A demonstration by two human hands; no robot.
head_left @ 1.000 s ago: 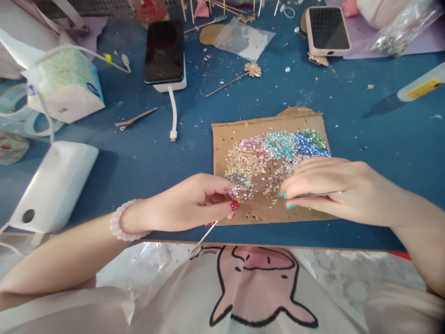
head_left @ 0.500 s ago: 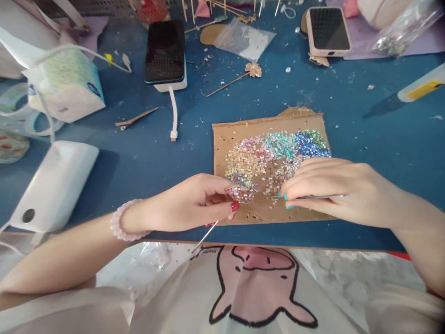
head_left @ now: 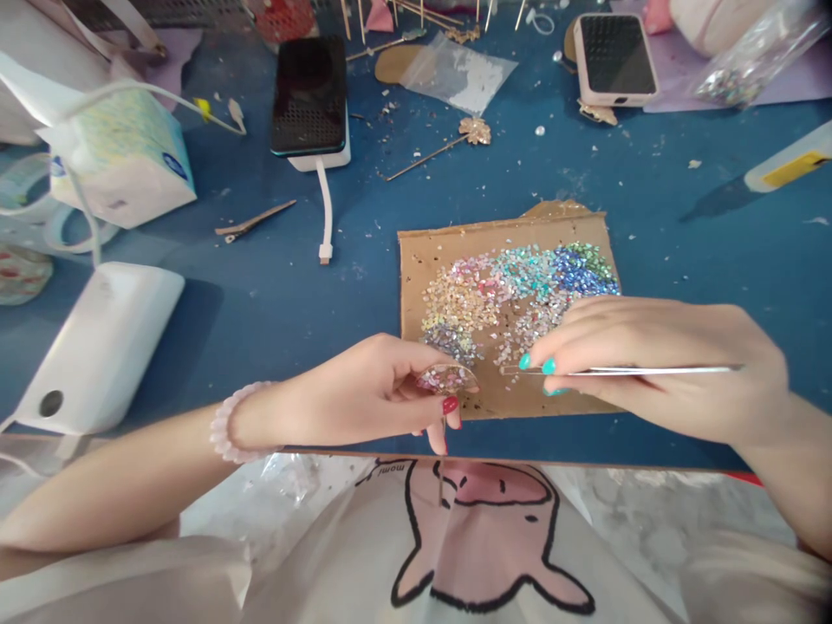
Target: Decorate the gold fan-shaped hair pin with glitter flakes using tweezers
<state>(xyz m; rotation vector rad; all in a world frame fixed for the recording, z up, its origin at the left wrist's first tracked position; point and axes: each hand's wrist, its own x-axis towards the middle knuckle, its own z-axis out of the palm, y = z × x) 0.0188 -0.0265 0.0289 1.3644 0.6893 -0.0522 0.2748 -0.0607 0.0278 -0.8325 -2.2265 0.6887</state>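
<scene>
The glittering ornament (head_left: pixel 447 379) is at the fingertips of your left hand (head_left: pixel 364 390), pinched narrowly between thumb and fingers, and a thin stick (head_left: pixel 442 485) runs down from below those fingers towards you. Your right hand (head_left: pixel 669 347) is closed around the tweezers (head_left: pixel 663 371), their tips pointing at the ornament, near it but apart; whether they grip a stone is too small to tell. Beyond and between your hands, small coloured stones (head_left: pixel 529 269) lie spread over the cardboard (head_left: pixel 422 247) on the blue bench (head_left: pixel 292 303). Farther out, past your left hand, are a metal clip (head_left: pixel 253 223) and a black phone (head_left: pixel 310 95); beyond your right hand, a bottle (head_left: pixel 799 159).
</scene>
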